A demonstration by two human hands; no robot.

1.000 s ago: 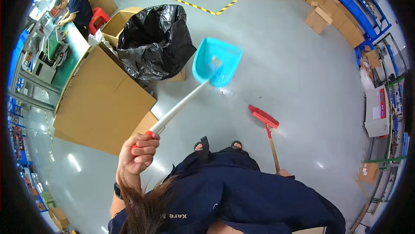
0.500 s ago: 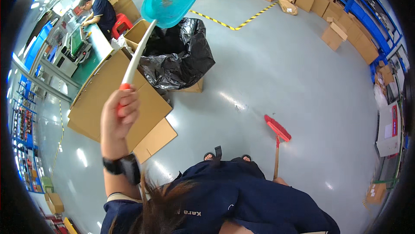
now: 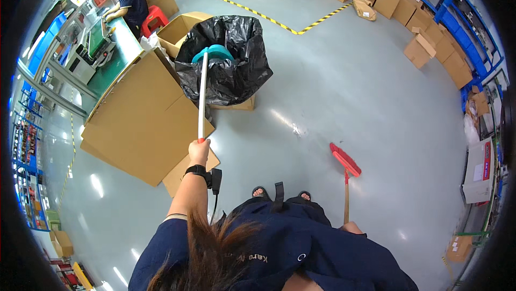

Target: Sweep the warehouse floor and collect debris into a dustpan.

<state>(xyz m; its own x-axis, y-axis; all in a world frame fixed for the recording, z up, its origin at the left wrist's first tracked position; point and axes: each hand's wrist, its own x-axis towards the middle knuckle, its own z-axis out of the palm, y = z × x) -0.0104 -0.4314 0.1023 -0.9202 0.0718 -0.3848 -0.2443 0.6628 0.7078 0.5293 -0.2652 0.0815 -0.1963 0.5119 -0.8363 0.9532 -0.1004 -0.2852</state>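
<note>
One dustpan held out over one bin bag, one broom stood on the floor.

The left hand (image 3: 199, 151) is closed tight round the red end of the single dustpan's (image 3: 213, 53) long white handle, arm stretched forward, and the teal pan at the far end sits inside the mouth of the one black bin bag (image 3: 236, 70), straight ahead of that fist. The right hand (image 3: 352, 228) shows only as a sliver at the edge of the dark blue clothing, and it seems to be at the wooden stick of the one red broom (image 3: 345, 160); how tightly it grips cannot be told. The broom head rests on the grey floor (image 3: 349, 86), ahead of that hand. To the left of the dustpan handle lies one big flattened cardboard sheet (image 3: 140, 113).
</note>
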